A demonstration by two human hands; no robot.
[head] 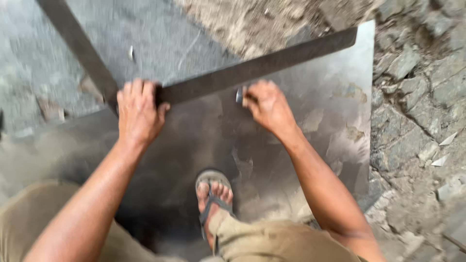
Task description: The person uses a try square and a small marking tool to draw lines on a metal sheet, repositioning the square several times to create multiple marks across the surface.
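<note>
Square point(262, 65) under left hand point(138, 114) fingers — right hand point(267, 104) fingertips pinch scriber point(239, 95).

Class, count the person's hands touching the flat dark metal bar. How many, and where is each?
1. The left hand presses on the long flat dark metal bar near its corner. The right hand pinches a small scribing tool beside the bar's edge.
</note>
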